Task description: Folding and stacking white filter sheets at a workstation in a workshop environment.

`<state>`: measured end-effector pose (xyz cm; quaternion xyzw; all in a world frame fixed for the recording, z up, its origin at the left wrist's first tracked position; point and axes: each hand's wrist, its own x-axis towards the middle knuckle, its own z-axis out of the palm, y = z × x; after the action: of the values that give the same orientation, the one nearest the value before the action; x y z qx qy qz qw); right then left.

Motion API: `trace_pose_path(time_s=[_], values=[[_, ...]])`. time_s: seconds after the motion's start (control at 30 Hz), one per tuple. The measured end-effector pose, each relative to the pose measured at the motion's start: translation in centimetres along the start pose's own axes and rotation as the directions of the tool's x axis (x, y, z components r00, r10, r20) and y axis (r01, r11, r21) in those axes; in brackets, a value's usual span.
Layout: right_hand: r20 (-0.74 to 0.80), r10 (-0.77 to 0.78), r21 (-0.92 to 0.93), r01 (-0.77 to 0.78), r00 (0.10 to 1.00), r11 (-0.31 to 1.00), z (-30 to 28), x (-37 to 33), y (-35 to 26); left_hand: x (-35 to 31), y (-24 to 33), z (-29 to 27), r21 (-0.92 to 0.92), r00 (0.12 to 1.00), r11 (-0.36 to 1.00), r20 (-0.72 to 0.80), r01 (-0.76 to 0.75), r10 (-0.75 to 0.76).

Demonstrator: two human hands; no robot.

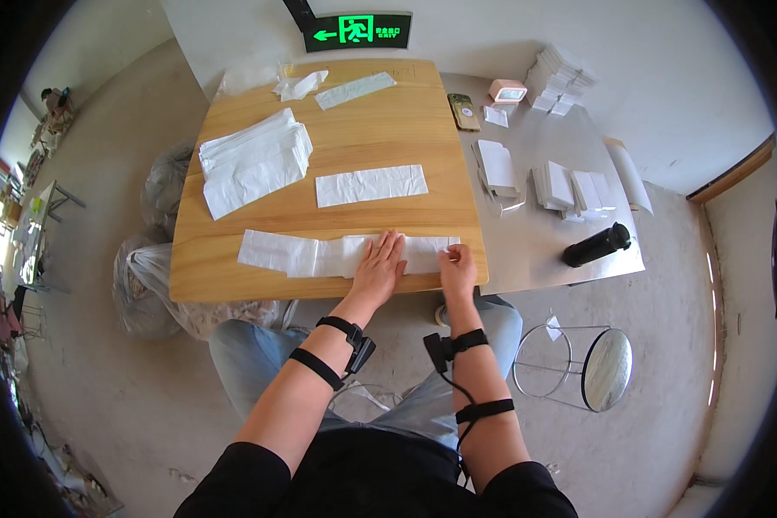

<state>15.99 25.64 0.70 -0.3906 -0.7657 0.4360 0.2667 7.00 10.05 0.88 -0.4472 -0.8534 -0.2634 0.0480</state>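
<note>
A long, thin white strip with fold creases (pixel 285 254) lies along the front edge of the wooden table; I cannot tell whether it is paper or film. My left hand (pixel 377 270) rests flat on its middle, fingers stretched out and covering part of it. At the strip's right end, the curled fingers of my right hand (pixel 458 268) pinch the edge near the corner. Just beyond, a shorter creased white strip (pixel 371 186) lies flat. A thick stack of similar white sheets (pixel 256 160) sits at the left, its layers slightly fanned.
The wooden tabletop (pixel 380 129) also carries another white strip (pixel 356 90) and crumpled white film (pixel 302 85). On the metal table (pixel 540 242) are a phone (pixel 464 112), a small pink clock (pixel 508 91), white card stacks (pixel 557 186) and a black bottle (pixel 596 245). A round stool (pixel 607 369) stands right; filled plastic bags (pixel 147 285) left.
</note>
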Motion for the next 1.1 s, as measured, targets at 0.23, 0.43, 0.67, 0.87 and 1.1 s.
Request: trace_pose_path(time_s=[0.23, 0.43, 0.67, 0.87, 1.1], values=[[0.020, -0.053, -0.602, 0.055, 0.998, 0.796, -3.3, 0.4, -1.2, 0.1, 0.0, 0.2, 0.119, 0.999, 0.992, -0.037, -0.030, 0.034], [0.047, 0.002, -0.465, 0.021, 0.999, 0.885, -3.0, 1.0, -1.9, 0.2, 0.7, 0.0, 0.111, 0.999, 0.994, 0.043, 0.019, -0.024], [0.025, -0.194, -0.111, 0.196, 0.981, 0.974, -0.2, -2.3, -7.9, 0.3, -1.8, -0.4, -0.009, 0.999, 0.999, -0.024, 0.047, -0.047], [0.176, -0.480, -0.014, 0.490, 0.859, 0.872, 4.9, -6.3, -10.0, -0.7, -5.4, -3.7, -0.934, 0.810, -0.012, 0.316, 0.357, -0.493], [0.376, -0.515, 0.080, 0.527, 0.770, 0.846, 6.4, -7.7, -8.6, -1.0, -7.1, -5.1, -0.838, 0.733, 0.021, 0.464, 0.545, -0.497]])
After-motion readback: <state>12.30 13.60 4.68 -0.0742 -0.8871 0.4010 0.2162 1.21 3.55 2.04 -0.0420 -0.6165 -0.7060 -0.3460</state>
